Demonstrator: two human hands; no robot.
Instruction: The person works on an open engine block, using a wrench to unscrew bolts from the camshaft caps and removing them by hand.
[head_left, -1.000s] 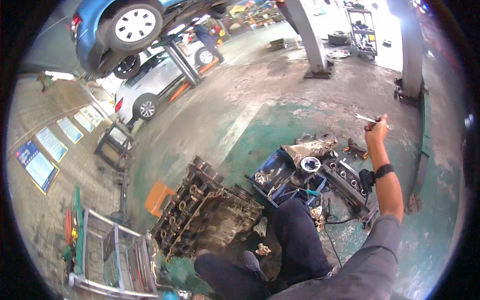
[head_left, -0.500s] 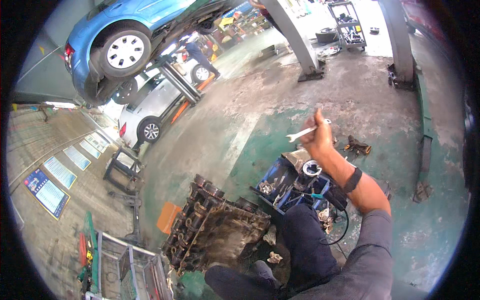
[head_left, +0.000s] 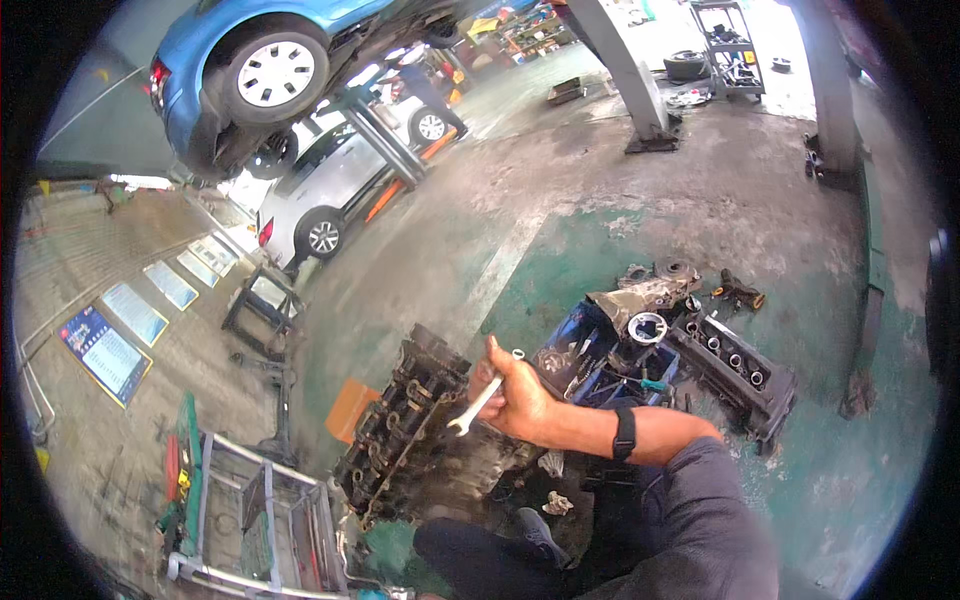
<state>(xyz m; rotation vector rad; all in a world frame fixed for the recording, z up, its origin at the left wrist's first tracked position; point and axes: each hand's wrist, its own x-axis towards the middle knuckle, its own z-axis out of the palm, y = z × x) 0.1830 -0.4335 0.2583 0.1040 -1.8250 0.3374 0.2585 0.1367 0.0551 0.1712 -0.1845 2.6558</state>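
Observation:
My right hand [head_left: 522,402] is closed around a combination wrench [head_left: 472,409], its open end pointing down and left and its ring end showing above the fingers. The hand is over the right side of a dirty engine block [head_left: 398,425] on the floor and hides part of it. Whether the wrench touches the engine cannot be told. To the right of the hand lies a blue toolbox [head_left: 580,340] full of tools, including a screwdriver with a teal handle [head_left: 655,385]. My left hand is out of view.
A black engine cover [head_left: 735,365] lies right of the toolbox. Metal parts [head_left: 650,285] rest beyond it. A metal frame [head_left: 262,515] stands at lower left, near an orange-brown piece [head_left: 352,408]. A blue car [head_left: 200,90] is raised on a lift; a white car [head_left: 315,195] stands behind.
My right hand has moved left and down with the wrench, from above the toolbox to over the engine block. The view has shifted, and the black engine cover is now uncovered.

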